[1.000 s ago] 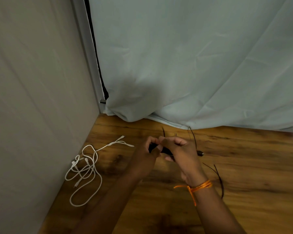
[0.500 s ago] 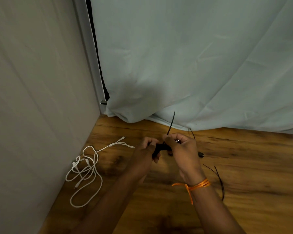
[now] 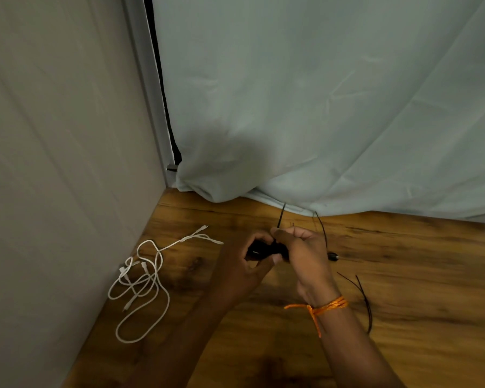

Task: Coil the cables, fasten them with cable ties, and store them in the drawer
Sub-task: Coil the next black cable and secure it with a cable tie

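Black cable bundle, held in both hands above wooden table (image 3: 420, 278).
Left hand (image 3: 242, 266) grips the coiled black cable (image 3: 263, 251), fingers curled round it; right hand (image 3: 305, 254) pinches a black cable tie (image 3: 281, 217) whose tail points up, and hides the bundle's right end. White cable (image 3: 140, 281) lies loose and tangled near the left wall (image 3: 53, 163). Spare cable ties (image 3: 365, 301) lie right of the orange wrist thread (image 3: 326, 306). A pale curtain (image 3: 319, 107) drapes onto the table's far edge.

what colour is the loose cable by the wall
The loose cable is white; head view.
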